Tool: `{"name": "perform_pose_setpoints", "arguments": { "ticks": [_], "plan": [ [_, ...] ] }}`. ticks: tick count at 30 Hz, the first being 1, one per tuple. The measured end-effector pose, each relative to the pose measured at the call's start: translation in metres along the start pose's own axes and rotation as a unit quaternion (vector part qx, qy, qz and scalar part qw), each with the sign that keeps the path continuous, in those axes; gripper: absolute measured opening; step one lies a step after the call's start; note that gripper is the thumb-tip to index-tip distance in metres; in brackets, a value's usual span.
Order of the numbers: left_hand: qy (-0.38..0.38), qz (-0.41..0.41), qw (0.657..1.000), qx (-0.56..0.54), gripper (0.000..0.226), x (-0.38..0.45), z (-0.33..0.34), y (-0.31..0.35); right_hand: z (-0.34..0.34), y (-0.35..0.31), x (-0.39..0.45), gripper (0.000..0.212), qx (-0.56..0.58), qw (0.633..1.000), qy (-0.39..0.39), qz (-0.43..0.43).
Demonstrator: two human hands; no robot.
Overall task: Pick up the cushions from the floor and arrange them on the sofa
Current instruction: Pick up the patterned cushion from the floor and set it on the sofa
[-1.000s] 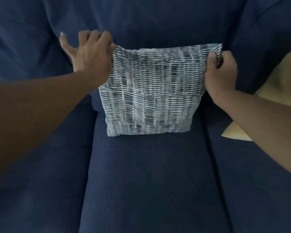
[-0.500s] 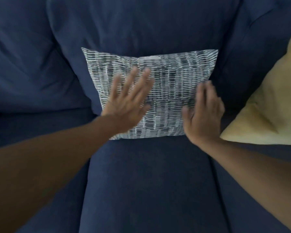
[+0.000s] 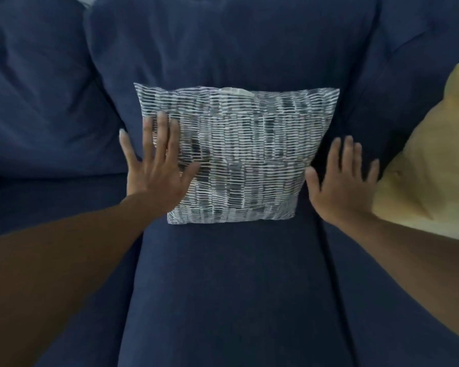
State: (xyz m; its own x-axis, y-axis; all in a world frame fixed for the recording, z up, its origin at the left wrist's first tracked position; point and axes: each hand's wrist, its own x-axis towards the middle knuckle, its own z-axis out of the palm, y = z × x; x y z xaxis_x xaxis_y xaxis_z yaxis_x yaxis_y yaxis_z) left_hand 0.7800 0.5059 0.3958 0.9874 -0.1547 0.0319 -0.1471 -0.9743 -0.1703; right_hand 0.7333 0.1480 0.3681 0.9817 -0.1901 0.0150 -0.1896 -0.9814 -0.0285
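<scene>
A grey cushion with white dashed stripes [image 3: 244, 154] stands upright on the middle seat of the dark blue sofa [image 3: 223, 287], leaning on the backrest. My left hand [image 3: 157, 165] is flat with spread fingers over the cushion's left edge. My right hand [image 3: 342, 178] is open beside the cushion's right edge, fingers apart, holding nothing. A pale yellow cushion [image 3: 429, 168] leans on the right seat, partly cut off by the frame edge.
The sofa's left back cushion [image 3: 43, 102] and right back cushion [image 3: 408, 49] flank the middle one. Bare blue seat stretches in front of the striped cushion.
Both hands let go of the cushion's top corners, patted its front, then slid outward to its left and right sides. The cushion now rests on its own.
</scene>
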Motion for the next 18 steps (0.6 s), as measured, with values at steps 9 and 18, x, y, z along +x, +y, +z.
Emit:
{"name": "perform_pose_setpoints", "arguments": {
  "ticks": [9, 18],
  "plan": [
    [-0.189, -0.021, 0.98, -0.055, 0.075, -0.098, 0.021, -0.023, 0.02, -0.015, -0.091, 0.065, -0.091, 0.971, -0.171, -0.14],
    [-0.302, -0.093, 0.937, -0.152, 0.049, -0.184, 0.012, -0.057, 0.008, -0.161, -0.143, 0.075, -0.026, 0.934, -0.242, -0.262]
  ]
}}
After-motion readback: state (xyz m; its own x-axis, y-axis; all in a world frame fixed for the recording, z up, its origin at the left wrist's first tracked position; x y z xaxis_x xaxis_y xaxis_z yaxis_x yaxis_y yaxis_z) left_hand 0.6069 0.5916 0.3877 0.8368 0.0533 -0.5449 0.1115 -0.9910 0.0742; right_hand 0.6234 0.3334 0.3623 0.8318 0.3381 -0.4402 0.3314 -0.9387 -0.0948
